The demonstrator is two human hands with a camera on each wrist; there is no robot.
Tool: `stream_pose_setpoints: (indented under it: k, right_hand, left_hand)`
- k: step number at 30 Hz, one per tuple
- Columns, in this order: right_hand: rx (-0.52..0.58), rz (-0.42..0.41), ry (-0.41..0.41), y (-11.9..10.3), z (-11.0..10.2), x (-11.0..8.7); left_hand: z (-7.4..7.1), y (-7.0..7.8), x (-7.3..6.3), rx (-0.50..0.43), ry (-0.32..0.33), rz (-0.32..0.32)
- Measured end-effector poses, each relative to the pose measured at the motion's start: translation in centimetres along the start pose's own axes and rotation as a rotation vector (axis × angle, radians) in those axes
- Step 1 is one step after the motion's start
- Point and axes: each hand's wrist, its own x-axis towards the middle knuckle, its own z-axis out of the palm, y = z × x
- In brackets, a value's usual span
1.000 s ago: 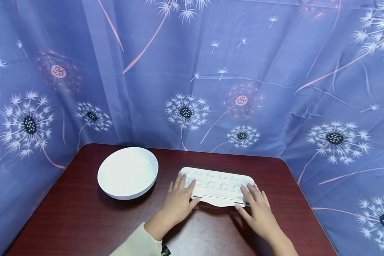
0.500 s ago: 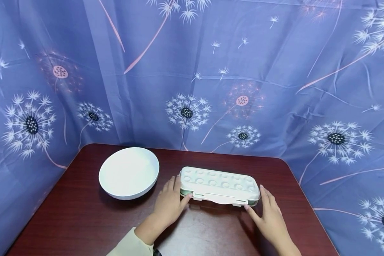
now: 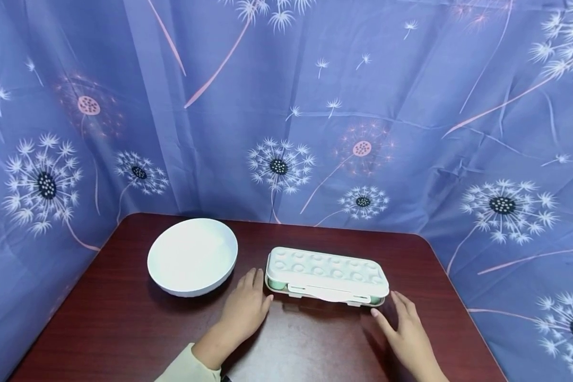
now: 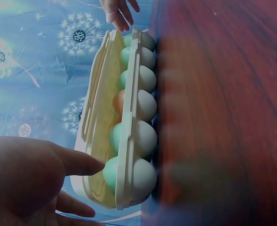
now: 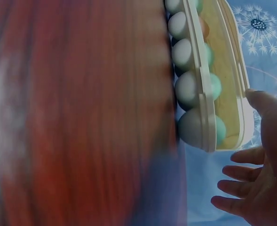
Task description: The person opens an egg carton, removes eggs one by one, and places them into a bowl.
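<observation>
A white plastic egg box (image 3: 327, 273) with round bumps on its lid sits on the table, its front latch strip facing me. In the left wrist view the lid (image 4: 92, 101) stands slightly raised from the tray, showing green eggs (image 4: 111, 173) and an orange egg (image 4: 119, 104) in the cups. My left hand (image 3: 243, 307) rests beside the box's left end, fingers extended and holding nothing. Off the right end is my right hand (image 3: 406, 331), also with loose, extended fingers. Its thumb overlaps the lid's edge in the right wrist view.
To the left of the egg box stands a large white bowl (image 3: 192, 258). Both rest on a dark red wooden table (image 3: 315, 339). A blue curtain (image 3: 219, 148) with dandelion prints hangs behind the table and along its sides.
Both hands have come off the top of the lid and drawn outward, left hand to the left, right hand to the right. The lid's right end and the green eggs there are now uncovered.
</observation>
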Motion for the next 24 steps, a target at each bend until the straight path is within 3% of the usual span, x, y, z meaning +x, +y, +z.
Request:
stream_pose_setpoints:
  k: [8, 24]
  right_hand:
    - [0.034, -0.008, 0.000, -0.44, 0.40, 0.10]
    - [0.186, 0.044, -0.016, -1.04, -0.11, 0.70]
  left_hand:
    - [0.17, 0.17, 0.03, -0.030, 0.001, 0.039]
    - [0.51, 0.49, 0.95, -0.065, 0.024, 0.045]
